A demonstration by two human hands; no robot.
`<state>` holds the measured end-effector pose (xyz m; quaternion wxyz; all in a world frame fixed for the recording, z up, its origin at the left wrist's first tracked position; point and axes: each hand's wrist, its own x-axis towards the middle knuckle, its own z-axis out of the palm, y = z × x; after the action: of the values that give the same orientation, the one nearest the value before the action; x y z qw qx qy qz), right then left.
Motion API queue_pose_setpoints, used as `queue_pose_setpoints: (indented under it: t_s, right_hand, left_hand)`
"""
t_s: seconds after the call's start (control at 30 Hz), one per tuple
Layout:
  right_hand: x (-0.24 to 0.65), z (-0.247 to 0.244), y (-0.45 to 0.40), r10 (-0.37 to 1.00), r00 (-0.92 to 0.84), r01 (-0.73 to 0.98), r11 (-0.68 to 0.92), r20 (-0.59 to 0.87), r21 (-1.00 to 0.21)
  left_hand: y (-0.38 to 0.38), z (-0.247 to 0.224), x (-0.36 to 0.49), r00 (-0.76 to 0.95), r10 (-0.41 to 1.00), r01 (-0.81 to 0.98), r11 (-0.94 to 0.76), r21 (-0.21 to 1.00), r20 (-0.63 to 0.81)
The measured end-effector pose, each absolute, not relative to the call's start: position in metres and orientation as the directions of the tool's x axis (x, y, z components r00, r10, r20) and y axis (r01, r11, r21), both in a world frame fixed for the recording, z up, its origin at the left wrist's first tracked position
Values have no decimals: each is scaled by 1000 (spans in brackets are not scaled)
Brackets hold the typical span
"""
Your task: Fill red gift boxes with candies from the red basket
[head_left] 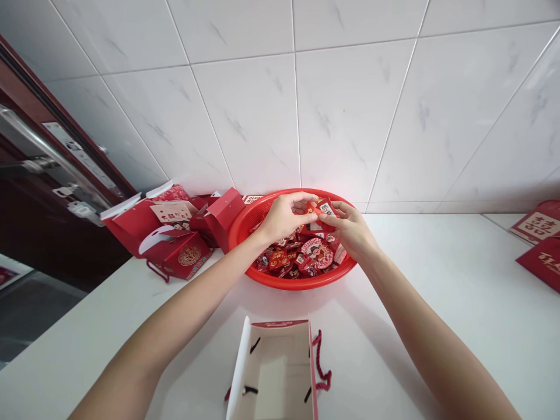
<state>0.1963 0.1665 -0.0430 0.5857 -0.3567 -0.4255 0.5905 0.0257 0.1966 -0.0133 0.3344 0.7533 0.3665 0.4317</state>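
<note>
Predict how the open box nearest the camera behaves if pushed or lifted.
The box is probably light for its size: thin walls, bare bottom showing. Its straight walls suggest it's fairly stiff, though they look thin enough to dent. The red cord curls loosely, so it likely flops.

At centre, the basket (301, 284) is bright red, its packets (317, 252) red with white and gold; lower centre, the box (280, 373) is white inside, its cord (322, 386) dark red; above, grey-veined white tiles (245, 99).

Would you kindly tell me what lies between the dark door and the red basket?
In the head view, red cardboard boxes stand between the door and the basket.
</note>
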Motion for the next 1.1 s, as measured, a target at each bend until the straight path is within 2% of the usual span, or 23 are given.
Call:
queue_pose_setpoints:
  t_s: [0.2,0.4,0.53,0.8,1.1]
  right_hand:
    - [196,-43,168,998,-7,-325,53,58,-944]
    - [194,-37,164,999,-21,-337,36,46,-941]
    - [194,-37,162,995,-64,-337,47,73,-940]
    - [195,-41,162,994,-18,-257,96,104,-962]
    - [193,-36,160,994,-110,-292,-13,20,-956]
  left_hand:
    - [203,-14,18,323,881,155,-408,900,344]
    - [207,-14,13,277,914,84,-329,941,295]
    - [207,-13,13,269,918,92,-326,941,292]
    - [210,-11,7,302,922,77,-276,958,241]
    - [208,-15,9,333,913,154,-299,942,236]
